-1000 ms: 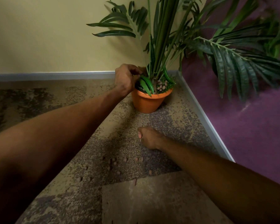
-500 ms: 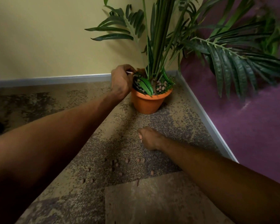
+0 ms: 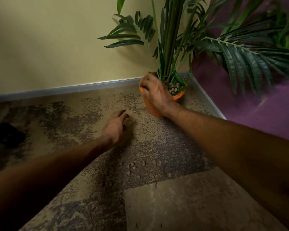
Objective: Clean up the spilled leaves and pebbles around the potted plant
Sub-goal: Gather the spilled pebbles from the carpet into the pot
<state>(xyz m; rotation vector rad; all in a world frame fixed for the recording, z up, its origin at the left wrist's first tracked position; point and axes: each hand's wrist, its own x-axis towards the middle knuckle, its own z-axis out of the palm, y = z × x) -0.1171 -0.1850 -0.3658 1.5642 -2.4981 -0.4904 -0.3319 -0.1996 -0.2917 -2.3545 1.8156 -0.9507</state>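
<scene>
My right hand [image 3: 154, 94] is up at the rim of the orange pot [image 3: 178, 96], fingers curled in and blurred, so I cannot tell whether it has hold of any pebbles or is just letting some go. I'd guess it is there to drop a pinch back onto the pebbles in the pot [image 3: 173, 88], which show in a small heap at the foot of the plant [image 3: 170, 47]. The pot stands in the corner where the yellow wall [image 3: 57, 39] meets the purple wall [image 3: 257, 117], so I have to come in from the front, under the fronds.

My left hand [image 3: 114, 127] hangs low over the carpet [image 3: 173, 205], palm down, fingers loosely spread and holding nothing. I think it is free so it can gather next while the other unloads.

The spilled pebbles [image 3: 132, 165] lie scattered on the carpet nearer to me, well apart from the pot, between my two forearms. One more pebble [image 3: 155, 184] sits closer still. I see no loose leaves on the floor. Judging by what is left, the job is only partly done.
</scene>
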